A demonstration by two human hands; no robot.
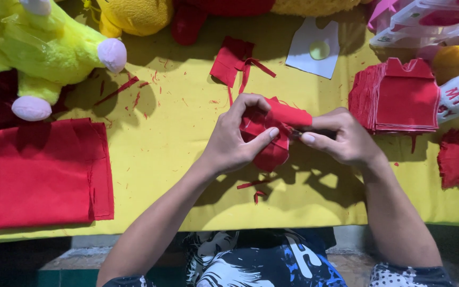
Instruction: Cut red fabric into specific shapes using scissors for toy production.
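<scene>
Head view: one camera, looking down on a yellow table [176, 159].
Left hand [235, 138]: near frame centre, fingers curled and clamped on the red piece, thumb pressed across its front, pointing to 2 o'clock.
Right hand [341, 139]: just at 3 o'clock of the left hand, thumb and forefinger pinched together on the piece's right end.
Red piece [272, 133]: a small felt cutout held between both hands, just above the table. Its upper strip has its long axis running roughly 10 to 4 o'clock, with the free end pointing toward the right hand; a rounded lobe hangs toward 6 o'clock.
Scraps [256, 186]: thin red trimmings on the table at 6 o'clock of the piece.
Stack [399, 98]: cut red shapes piled at 2 o'clock of the right hand, well apart from it.
Red cloth [41, 172]: folded sheet at 9 o'clock, near the left edge.
Offcut [235, 64]: loose red fabric at 12 o'clock of the hands.
Plush toy [43, 48]: yellow-green, at 10 o'clock.
White card [313, 49]: at 1 o'clock, bearing a yellow disc.
</scene>
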